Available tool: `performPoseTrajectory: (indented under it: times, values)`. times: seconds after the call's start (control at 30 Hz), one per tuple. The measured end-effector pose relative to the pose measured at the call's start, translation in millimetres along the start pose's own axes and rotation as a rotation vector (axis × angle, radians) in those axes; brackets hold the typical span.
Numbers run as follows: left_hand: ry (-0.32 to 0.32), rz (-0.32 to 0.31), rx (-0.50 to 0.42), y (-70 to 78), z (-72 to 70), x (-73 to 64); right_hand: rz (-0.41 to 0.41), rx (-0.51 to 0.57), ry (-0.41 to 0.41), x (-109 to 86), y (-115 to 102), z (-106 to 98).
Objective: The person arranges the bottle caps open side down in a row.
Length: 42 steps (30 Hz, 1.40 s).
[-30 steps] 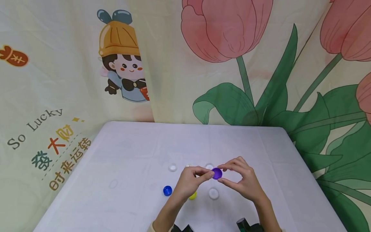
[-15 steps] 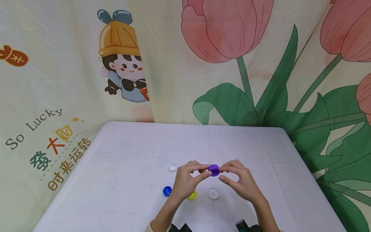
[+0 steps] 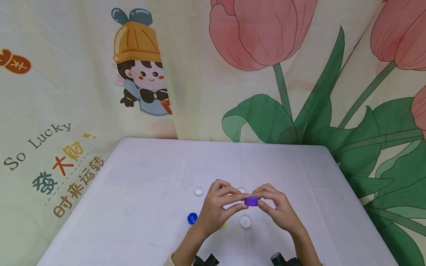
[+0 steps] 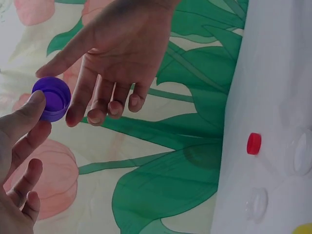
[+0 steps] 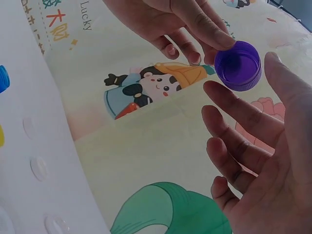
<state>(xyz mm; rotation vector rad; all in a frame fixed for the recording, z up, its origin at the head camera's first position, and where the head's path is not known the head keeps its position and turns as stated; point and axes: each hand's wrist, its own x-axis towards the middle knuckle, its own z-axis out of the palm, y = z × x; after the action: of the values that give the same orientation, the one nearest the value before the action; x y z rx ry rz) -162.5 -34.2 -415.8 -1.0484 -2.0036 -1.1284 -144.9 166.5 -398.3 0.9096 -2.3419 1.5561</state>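
A purple bottle cap (image 3: 251, 201) is held up above the white table between both hands. My left hand (image 3: 216, 207) pinches it with thumb and fingertips at its left side. From the right wrist view, the cap (image 5: 243, 68) has its hollow inside facing the camera. My right hand (image 3: 279, 207) is at the cap's right side, thumb and forefinger spread around it. Narrow gaps show between these right fingertips and the cap in the right wrist view. The other fingers of the right hand (image 4: 122, 48) hang loosely curved in the left wrist view.
On the table (image 3: 149, 166) lie a blue cap (image 3: 192, 218), a white cap (image 3: 245, 222), a partly hidden yellow cap (image 3: 223, 225) and a small white ring-like lid (image 3: 198, 191). A red cap (image 4: 254, 144) shows in the left wrist view. A printed cloth hangs behind.
The purple cap has been tilted, from its round face showing to its side showing in the head view. The left hand has turned with it; the right fingers stay close.
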Motion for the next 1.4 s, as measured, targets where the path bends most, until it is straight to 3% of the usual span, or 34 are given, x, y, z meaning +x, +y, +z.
performPoseTrajectory:
  times: [0.27,0.6,1.07,1.4]
  values:
    - [-0.005,0.041,0.017,0.5,1.2,0.5,-0.005,0.034,-0.002,-1.1,3,1]
    - [-0.031,-0.097,-0.064,-2.9,4.7,-3.4,0.028,-0.006,0.046,-1.8,4,-2]
    - [-0.01,-0.144,-0.036,-3.3,14.4,-5.1,0.047,-0.039,0.077,-4.6,6,-5]
    - [-0.016,-0.124,-0.025,-10.5,40.5,-1.5,0.082,-0.144,0.183,-19.7,45,-16]
